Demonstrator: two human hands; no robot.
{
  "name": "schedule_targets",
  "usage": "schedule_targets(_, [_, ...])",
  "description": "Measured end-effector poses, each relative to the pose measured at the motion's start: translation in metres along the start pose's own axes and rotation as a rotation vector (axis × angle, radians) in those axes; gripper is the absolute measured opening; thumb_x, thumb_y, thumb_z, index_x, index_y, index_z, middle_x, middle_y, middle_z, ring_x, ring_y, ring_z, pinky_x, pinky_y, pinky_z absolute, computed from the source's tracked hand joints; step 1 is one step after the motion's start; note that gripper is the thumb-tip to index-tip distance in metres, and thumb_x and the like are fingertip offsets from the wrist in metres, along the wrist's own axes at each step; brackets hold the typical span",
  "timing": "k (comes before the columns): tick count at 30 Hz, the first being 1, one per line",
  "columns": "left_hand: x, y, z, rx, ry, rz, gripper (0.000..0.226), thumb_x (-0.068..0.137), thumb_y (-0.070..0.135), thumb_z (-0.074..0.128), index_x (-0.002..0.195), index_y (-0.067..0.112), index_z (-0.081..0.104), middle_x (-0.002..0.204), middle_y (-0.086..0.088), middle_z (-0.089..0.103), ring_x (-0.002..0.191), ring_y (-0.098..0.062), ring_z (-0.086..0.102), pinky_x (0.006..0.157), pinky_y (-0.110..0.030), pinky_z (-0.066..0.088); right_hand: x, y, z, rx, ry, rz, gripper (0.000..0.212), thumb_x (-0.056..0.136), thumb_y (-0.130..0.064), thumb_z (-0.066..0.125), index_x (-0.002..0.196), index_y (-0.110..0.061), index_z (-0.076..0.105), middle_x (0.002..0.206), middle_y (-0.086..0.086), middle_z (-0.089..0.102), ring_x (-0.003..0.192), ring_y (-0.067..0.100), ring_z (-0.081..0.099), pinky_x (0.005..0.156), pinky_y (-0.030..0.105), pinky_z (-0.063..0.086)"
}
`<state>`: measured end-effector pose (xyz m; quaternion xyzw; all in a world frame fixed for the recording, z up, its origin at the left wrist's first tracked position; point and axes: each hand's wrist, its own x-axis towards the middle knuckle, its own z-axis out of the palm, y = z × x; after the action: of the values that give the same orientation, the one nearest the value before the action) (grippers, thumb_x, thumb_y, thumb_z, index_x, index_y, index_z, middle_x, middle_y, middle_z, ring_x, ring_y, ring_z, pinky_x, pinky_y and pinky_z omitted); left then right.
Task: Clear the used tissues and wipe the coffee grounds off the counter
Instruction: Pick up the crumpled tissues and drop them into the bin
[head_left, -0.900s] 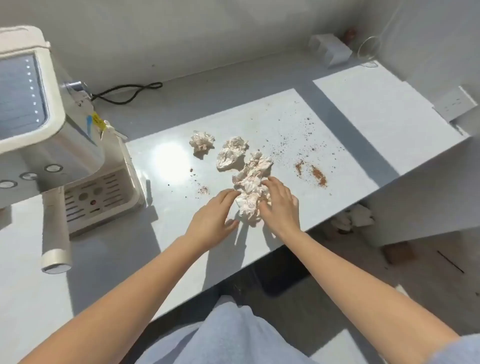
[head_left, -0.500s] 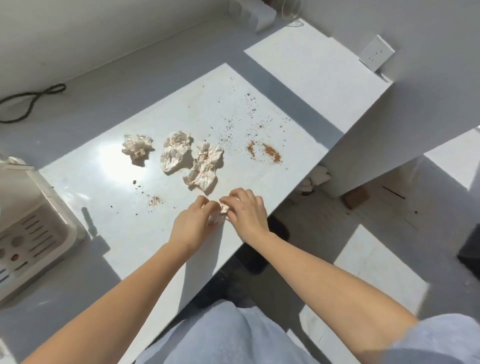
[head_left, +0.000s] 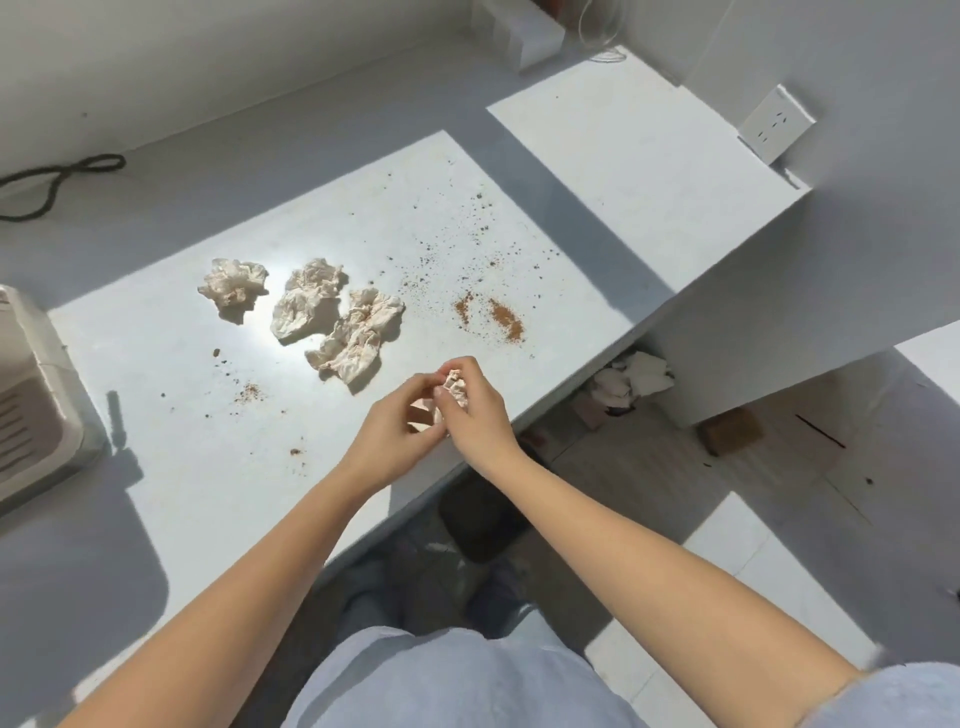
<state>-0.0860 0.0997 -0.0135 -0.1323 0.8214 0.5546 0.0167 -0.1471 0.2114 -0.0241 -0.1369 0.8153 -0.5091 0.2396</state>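
We stand at the counter (head_left: 156, 364), whose sunlit top fills most of the view. At its left edge sits the slotted drip tray (head_left: 31, 410) of a machine; we cannot tell whether anything lies in it. No bin shows anywhere. On the floor past the counter's near edge lies a heap of white scraps (head_left: 631, 384).

Our left hand (head_left: 387, 436) and right hand (head_left: 475, 410) meet above the near edge, fingers curled inward, and pinch one small wadded tissue (head_left: 456, 387) between them.

Three more crumpled tissues lie on the counter, ahead and to the left of our hands, in a row that runs away to the far left. The nearest tissue (head_left: 358, 338) lies just beyond the left hand's fingertips, with its long axis running from near-left to far-right. The middle tissue (head_left: 306, 304) touches it or nearly so. The far tissue (head_left: 234, 288) lies a little apart. We judge the left hand better placed for all three.

The coffee grounds (head_left: 506, 319) lie ahead and to the right, nearer the right hand, with specks scattered beyond them. A smaller grounds patch (head_left: 249, 392) lies to the left of the hands.
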Motion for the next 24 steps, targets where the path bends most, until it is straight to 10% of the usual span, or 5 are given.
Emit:
schedule_targets(6, [0.016, -0.01, -0.011, 0.547, 0.42, -0.136, 0.047, 0.084, 0.018, 0.062, 0.129, 0.02, 0.05, 0.146, -0.005, 0.034, 0.116, -0.029, 0.049, 0.084, -0.044, 0.046, 0.003, 0.021, -0.052, 0.069, -0.004, 0.067, 0.023, 0.097, -0.004, 0.037, 0.101, -0.021, 0.052, 0.091, 0.002, 0.057, 0.061, 0.006, 0.048, 0.049, 0.015, 0.036])
schedule_targets(10, [0.036, -0.026, -0.028, 0.674, 0.359, -0.34, 0.06, 0.085, 0.025, 0.063, 0.14, 0.021, 0.039, 0.154, -0.01, 0.025, 0.131, -0.038, 0.031, 0.097, -0.053, 0.037, -0.005, 0.031, -0.061, 0.053, -0.078, 0.054, 0.008, 0.093, -0.017, 0.047, 0.095, -0.022, 0.052, 0.068, -0.007, 0.048, 0.047, 0.003, 0.036, 0.045, 0.017, 0.029])
schedule_targets(20, [0.017, -0.019, 0.009, 0.455, 0.51, -0.255, 0.025, 0.077, 0.009, 0.047, 0.1, 0.018, 0.053, 0.072, -0.001, 0.054, 0.076, -0.028, 0.051, 0.072, -0.04, 0.036, -0.013, 0.045, -0.072, 0.039, -0.025, 0.109, 0.021, 0.092, -0.027, 0.046, 0.073, -0.028, 0.055, 0.087, -0.005, 0.058, 0.085, 0.02, 0.058, 0.073, 0.034, 0.046])
schedule_targets(24, [0.004, 0.008, 0.042, 0.386, 0.29, -0.107, 0.028, 0.084, 0.023, 0.041, 0.097, 0.024, 0.067, 0.083, 0.002, 0.063, 0.085, -0.02, 0.053, 0.077, -0.039, 0.041, -0.01, 0.046, -0.071, 0.089, 0.034, 0.137, 0.031, 0.093, -0.032, 0.044, 0.066, -0.025, 0.057, 0.074, -0.007, 0.055, 0.066, 0.006, 0.051, 0.064, 0.026, 0.04])
